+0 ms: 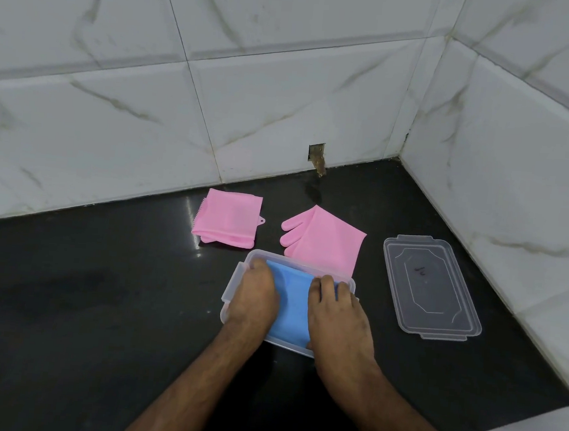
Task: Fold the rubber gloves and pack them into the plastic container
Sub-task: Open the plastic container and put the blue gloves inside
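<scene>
The surface (79,300) is a glossy black stone counter set into a corner of white marbled tiles. Directly on it, under both grips, stands the clear plastic container (229,296). Beyond the left grip (253,302), toward the wall, lies a folded pink rubber glove (227,222). Beyond the right grip (339,318), an unfolded pink rubber glove (324,241) lies flat, its cuff edge touching the container's far rim. Well to the right of the right grip lies the clear lid (431,286), apart from the container.

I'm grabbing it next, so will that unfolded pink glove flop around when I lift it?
Probably floppy: the unfolded pink glove lies thin and flat, and the folded pink glove holds its fold. It looks light, perhaps grippy against the counter.
</scene>
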The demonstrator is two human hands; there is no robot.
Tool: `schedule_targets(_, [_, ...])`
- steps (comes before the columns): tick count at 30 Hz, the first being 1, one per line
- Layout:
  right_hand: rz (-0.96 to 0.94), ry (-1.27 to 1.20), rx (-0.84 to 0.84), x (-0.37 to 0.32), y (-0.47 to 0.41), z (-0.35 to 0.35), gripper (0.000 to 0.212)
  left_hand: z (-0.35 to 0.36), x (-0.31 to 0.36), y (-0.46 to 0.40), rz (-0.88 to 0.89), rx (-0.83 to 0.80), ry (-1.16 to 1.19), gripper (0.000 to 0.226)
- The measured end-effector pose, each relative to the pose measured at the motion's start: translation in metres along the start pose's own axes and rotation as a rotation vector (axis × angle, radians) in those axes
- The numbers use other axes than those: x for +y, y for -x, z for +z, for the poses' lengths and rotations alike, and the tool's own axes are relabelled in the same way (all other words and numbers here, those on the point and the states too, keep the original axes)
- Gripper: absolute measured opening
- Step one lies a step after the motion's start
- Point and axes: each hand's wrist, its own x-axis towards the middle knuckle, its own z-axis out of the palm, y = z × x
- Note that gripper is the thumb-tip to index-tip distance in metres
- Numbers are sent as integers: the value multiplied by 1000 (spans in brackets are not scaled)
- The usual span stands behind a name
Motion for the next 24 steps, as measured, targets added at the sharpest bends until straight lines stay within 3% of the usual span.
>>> schedule_targets(11, [-48, 155, 1, 0, 0, 2, 76, -6, 3, 6, 11, 70, -134, 22])
schedule_targets(13, [-54, 130, -2, 1, -1, 3, 77, -16, 5, 11, 143, 156, -325, 30])
schedule_targets(15, [-60, 101, 3, 2, -2, 4, 78, -29, 3, 15, 426, 235, -416, 26])
schedule_targets(18, [-76, 94, 19, 5, -3, 5, 81, -46, -1, 13, 643, -73, -369, 23])
schedule_targets(20, [-83, 91, 22, 7, -3, 4, 83, -50, -2, 11, 581, -311, -391, 41])
schedule_targets(22, [-81, 85, 30, 9, -3, 3, 85, -50, -5, 6, 487, -405, -429, 71])
schedule_targets(24, [-82, 80, 31, 11, -3, 4, 84, -50, -7, 4, 455, -440, -473, 86])
